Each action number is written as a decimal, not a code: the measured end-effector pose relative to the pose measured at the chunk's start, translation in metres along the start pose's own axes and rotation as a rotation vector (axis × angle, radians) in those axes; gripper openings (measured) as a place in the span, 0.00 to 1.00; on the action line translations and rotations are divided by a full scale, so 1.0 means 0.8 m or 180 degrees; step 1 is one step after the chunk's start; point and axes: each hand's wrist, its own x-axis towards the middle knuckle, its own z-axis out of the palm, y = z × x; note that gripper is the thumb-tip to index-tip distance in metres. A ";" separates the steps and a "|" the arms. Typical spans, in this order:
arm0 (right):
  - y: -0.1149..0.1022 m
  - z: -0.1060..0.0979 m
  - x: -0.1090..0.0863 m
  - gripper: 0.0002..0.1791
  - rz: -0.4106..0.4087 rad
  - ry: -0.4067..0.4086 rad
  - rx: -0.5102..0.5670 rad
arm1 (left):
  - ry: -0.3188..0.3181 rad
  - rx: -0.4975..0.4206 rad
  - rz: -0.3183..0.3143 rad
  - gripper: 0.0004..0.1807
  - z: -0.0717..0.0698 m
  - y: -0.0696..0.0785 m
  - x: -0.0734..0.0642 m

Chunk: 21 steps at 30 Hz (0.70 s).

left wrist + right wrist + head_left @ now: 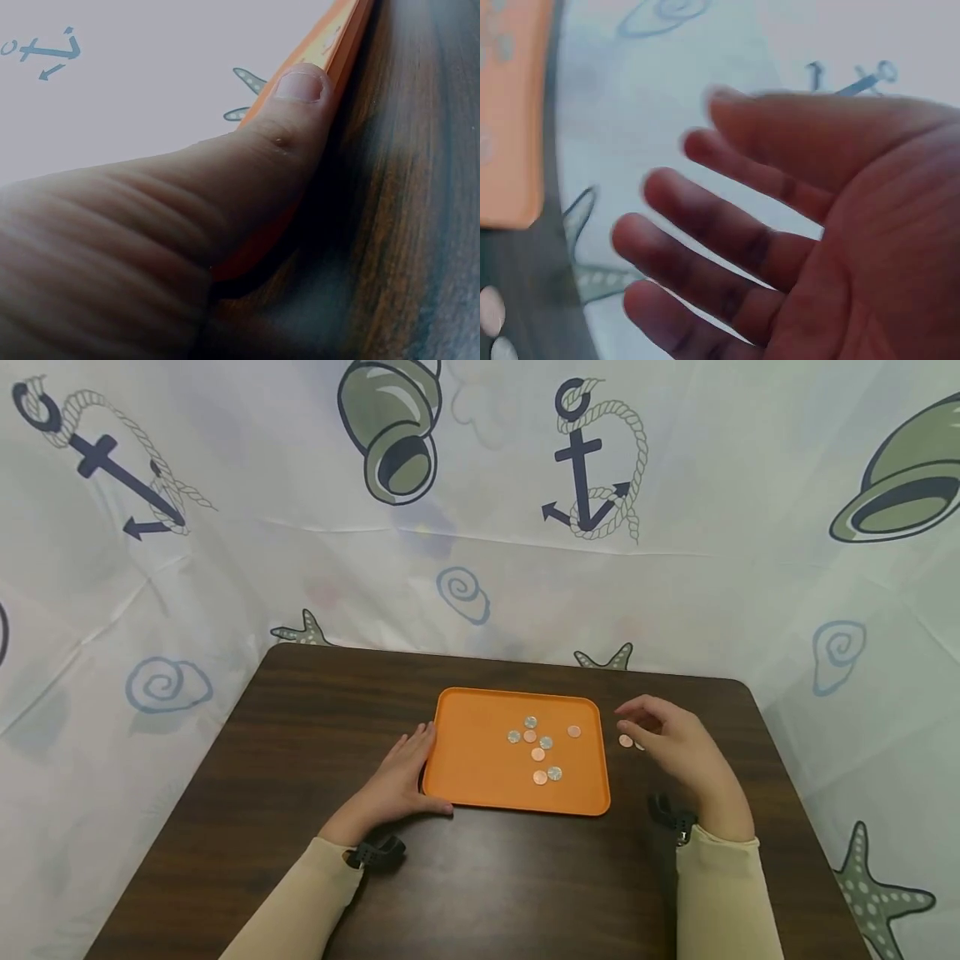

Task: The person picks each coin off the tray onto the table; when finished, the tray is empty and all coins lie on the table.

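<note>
Work on the dark wooden table [510, 893], with the orange tray [472, 747] toward the far side. Steady that tray with the left hand [392, 791], laid nearly straight-fingered at the near left corner. Lower the right hand [680, 749], loosely bent and holding nothing, gently. Avoid jarring the scattered coins [538, 754], mostly on the tray's right half; better to pinch the loose coins [626, 741], just right of the tray, singly by their edges.
</note>
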 end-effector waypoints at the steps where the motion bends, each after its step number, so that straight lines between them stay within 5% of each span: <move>1: -0.008 0.003 0.002 0.14 -0.0059 -0.0027 -0.0019 | 0.0003 -0.0001 0.0005 0.81 -0.001 0.000 0.000; 6: -0.013 0.044 0.023 0.14 -0.0218 0.0108 -0.0201 | -0.0016 0.0019 0.0021 0.80 -0.004 -0.001 -0.001; 12: 0.004 0.094 0.041 0.22 0.0017 -0.0102 -0.0485 | -0.0033 0.0022 0.0043 0.80 -0.004 0.000 -0.002; 21: 0.008 0.114 0.047 0.17 0.0077 -0.0466 -0.0733 | 0.0004 -0.0023 0.0041 0.80 -0.002 0.001 -0.007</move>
